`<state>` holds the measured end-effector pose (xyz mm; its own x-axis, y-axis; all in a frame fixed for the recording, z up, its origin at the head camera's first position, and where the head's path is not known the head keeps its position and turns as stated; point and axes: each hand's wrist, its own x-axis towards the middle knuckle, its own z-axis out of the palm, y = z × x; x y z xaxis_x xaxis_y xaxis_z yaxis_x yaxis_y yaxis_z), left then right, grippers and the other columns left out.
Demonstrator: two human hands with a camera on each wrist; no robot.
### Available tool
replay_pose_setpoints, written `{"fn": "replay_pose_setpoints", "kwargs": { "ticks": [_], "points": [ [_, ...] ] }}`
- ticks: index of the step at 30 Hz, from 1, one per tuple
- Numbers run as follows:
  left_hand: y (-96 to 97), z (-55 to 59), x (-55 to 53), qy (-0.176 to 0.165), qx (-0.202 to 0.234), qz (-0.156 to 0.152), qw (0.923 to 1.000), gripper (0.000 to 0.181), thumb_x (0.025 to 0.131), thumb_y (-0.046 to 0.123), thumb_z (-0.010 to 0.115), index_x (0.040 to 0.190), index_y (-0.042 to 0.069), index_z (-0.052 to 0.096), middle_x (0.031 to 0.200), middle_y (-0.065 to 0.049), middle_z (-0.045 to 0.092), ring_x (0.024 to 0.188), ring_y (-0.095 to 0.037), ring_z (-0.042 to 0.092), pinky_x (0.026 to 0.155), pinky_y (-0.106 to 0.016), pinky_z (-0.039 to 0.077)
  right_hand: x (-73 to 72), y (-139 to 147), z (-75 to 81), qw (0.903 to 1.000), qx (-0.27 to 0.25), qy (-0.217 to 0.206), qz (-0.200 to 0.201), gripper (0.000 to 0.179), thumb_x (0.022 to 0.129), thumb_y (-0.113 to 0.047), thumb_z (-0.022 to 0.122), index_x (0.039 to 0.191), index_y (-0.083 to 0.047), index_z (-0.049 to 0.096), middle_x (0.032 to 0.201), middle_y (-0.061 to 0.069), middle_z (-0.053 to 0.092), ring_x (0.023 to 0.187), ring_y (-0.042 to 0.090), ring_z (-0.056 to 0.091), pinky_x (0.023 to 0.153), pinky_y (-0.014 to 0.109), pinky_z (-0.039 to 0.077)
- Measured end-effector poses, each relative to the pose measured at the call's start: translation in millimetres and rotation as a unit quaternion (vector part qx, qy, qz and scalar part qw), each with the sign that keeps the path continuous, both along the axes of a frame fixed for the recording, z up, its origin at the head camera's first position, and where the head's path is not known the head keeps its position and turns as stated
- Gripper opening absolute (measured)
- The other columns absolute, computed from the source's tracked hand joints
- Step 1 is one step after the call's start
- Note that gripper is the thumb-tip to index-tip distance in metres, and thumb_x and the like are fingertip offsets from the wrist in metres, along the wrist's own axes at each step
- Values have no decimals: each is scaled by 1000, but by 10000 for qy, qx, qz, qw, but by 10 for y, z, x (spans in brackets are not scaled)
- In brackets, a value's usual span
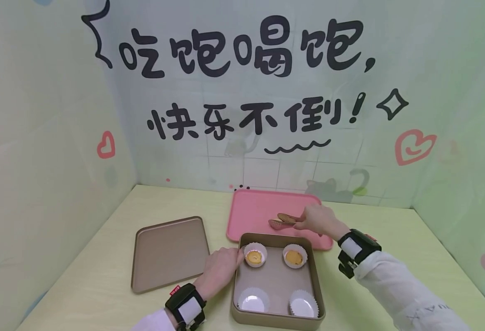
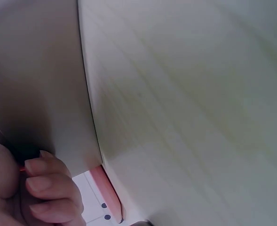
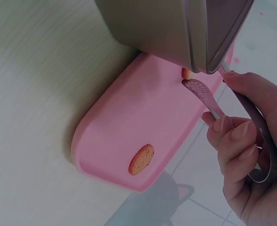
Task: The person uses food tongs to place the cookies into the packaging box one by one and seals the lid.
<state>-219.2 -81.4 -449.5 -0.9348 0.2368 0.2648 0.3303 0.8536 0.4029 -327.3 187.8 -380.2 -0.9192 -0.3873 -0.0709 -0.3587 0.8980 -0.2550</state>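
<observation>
My right hand point(image 1: 319, 219) holds metal tongs point(image 3: 201, 94) with perforated heads over the pink tray point(image 1: 251, 209). By the tong tips in the right wrist view is a small golden-brown, biscuit-like piece point(image 3: 186, 73), partly hidden by the tin. Another such piece point(image 3: 141, 160), with a reddish edge, lies on the tray. My left hand point(image 1: 221, 265) grips the left wall of the square baking tin point(image 1: 275, 280), fingers curled in the left wrist view. Inside the tin, two white paper cups point(image 1: 254, 253) at the back hold yellow-golden pieces; two front cups point(image 1: 303, 303) show their white insides.
A flat brown square lid or tray point(image 1: 170, 255) lies on the pale table point(image 1: 101, 276) left of the tin. The pink tray stands behind the tin, close to the back wall point(image 1: 193, 165). Printed walls enclose the table at the back and both sides.
</observation>
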Motion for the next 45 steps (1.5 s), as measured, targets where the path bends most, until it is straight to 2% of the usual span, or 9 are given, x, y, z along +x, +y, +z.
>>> {"fn": "replay_pose_setpoints", "kwargs": {
  "ticks": [6,15,18,24,28,32,37,40,45],
  "points": [
    [8,0,-4,-36,33,-13,10000,42,100,19,48,59,14,38,53,4,32,48,-13,37,42,-29,31,5,32,23,9999,-105,72,58,39,85,-28,71,54,-16,53,46,-11,32,37,7,44,39,21,27],
    [-3,-10,-12,15,-1,10,10000,42,99,19,48,59,14,38,53,4,31,48,-14,37,41,-31,32,94,62,168,9988,-126,378,280,40,86,-30,70,54,-17,51,48,-11,29,40,5,36,42,23,23],
    [-2,-9,-12,-12,5,18,10000,42,99,19,48,59,14,38,53,4,31,48,-14,37,42,-31,32,165,79,222,9973,-120,585,420,35,86,-30,71,58,-17,55,51,-10,35,44,6,36,43,25,25],
    [-6,-5,-18,-10,-3,-11,10000,43,100,19,48,59,14,37,53,4,28,48,-13,36,41,-29,30,433,88,338,9880,59,1247,906,26,85,-30,73,68,-14,62,58,-8,43,52,9,42,46,27,33],
    [-11,-6,-22,22,-20,-43,10000,43,100,19,48,59,14,38,52,4,28,47,-13,36,41,-28,29,652,73,387,9808,-26,1509,1235,23,84,-29,75,70,-14,64,56,-12,37,51,6,39,46,25,31],
    [-13,-3,-21,25,-13,-67,10000,43,100,19,48,59,14,37,52,5,28,47,-12,35,41,-27,29,854,66,376,9735,-192,1610,1612,34,83,-29,76,64,-20,50,55,-14,30,50,1,30,46,21,24],
    [-11,-2,-13,73,7,-74,9999,43,100,18,48,59,14,36,52,4,28,47,-12,35,41,-28,29,1081,38,311,9642,-239,1599,2101,22,81,-34,77,82,-12,72,53,-17,29,49,-3,25,46,18,23],
    [-8,-6,-9,157,-17,-59,9999,43,100,18,49,58,14,37,52,4,29,47,-13,36,40,-29,31,1198,14,257,9551,-364,1614,2458,22,80,-33,78,79,-13,71,54,-19,24,49,-5,23,46,16,21],
    [2,-13,-3,202,-9,-12,9998,43,99,18,49,58,14,37,52,3,30,47,-14,38,40,-31,32,1326,-15,178,9399,-563,1652,2936,20,79,-31,79,77,-17,65,54,-20,29,50,-9,26,46,12,22]
  ]
}}
